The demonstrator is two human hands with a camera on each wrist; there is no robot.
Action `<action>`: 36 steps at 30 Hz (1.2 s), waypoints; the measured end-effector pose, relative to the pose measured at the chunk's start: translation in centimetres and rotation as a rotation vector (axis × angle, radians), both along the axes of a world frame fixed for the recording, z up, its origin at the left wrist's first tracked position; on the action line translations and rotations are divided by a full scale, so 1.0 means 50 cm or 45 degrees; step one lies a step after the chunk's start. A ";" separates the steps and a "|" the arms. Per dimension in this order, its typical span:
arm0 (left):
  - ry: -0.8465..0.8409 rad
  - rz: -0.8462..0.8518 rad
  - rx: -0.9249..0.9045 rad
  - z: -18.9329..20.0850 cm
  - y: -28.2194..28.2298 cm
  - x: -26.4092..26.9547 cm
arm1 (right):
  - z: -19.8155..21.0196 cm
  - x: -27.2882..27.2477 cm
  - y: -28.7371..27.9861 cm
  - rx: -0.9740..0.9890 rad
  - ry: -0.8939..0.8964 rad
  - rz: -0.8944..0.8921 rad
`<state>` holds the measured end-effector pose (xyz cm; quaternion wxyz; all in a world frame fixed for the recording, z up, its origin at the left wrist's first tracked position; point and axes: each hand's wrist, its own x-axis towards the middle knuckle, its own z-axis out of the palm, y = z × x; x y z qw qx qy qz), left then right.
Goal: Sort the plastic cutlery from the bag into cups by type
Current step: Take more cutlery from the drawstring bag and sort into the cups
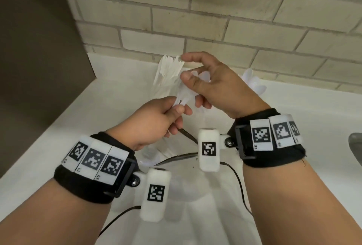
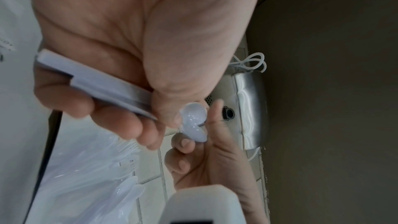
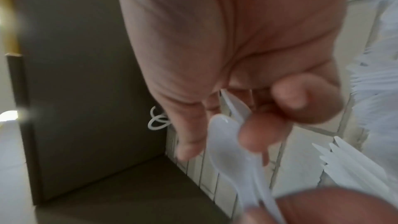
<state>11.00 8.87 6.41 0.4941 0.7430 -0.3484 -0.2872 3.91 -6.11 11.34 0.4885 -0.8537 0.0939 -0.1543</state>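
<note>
My left hand (image 1: 176, 111) grips the handles of a small bunch of white plastic spoons (image 1: 186, 94) above the white counter (image 1: 293, 127). In the left wrist view the flat handles (image 2: 96, 84) cross its palm and a spoon bowl (image 2: 193, 122) sticks out past the thumb. My right hand (image 1: 194, 76) pinches the bowl end of those spoons (image 3: 226, 142) with thumb and curled fingers; its index finger is raised. Behind the hands a fan of white knives (image 1: 168, 70) stands upright, its cup hidden. More spoons (image 1: 252, 82) stand behind the right wrist. Loose cutlery (image 2: 96, 168) lies in clear plastic below.
A dark brown panel (image 1: 39, 49) walls off the left side and a pale brick wall (image 1: 215, 19) stands close behind. The rim of a sink (image 1: 355, 147) shows at the right edge. Black cables (image 1: 237, 178) run across the counter under my wrists.
</note>
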 end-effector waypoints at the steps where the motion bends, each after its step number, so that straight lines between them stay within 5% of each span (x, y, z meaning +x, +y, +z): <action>1: -0.001 -0.021 0.010 0.003 0.004 -0.003 | -0.003 -0.005 0.010 -0.065 0.005 -0.004; 3: -0.047 -0.055 0.048 0.005 0.012 -0.008 | -0.010 -0.012 0.022 -0.145 0.028 -0.051; 8: -0.717 0.043 0.247 -0.020 0.074 0.008 | -0.018 -0.043 0.003 -0.198 0.022 -0.246; 18: -0.657 -0.263 0.794 -0.062 0.127 0.011 | -0.009 -0.089 -0.207 -0.710 -0.325 -0.984; 23: -0.718 -0.269 0.847 -0.078 0.077 -0.007 | -0.041 -0.040 -0.275 -0.845 -0.030 -1.018; 29: -0.715 -0.262 0.842 -0.094 0.043 -0.017 | -0.119 0.005 -0.279 -0.920 0.782 -0.884; 33: -0.712 -0.246 0.830 -0.098 0.044 -0.017 | -0.126 0.008 -0.273 -0.902 0.831 -0.921; 36: -0.711 -0.233 0.812 -0.100 0.047 -0.019 | -0.094 -0.003 -0.236 -1.018 0.633 -0.939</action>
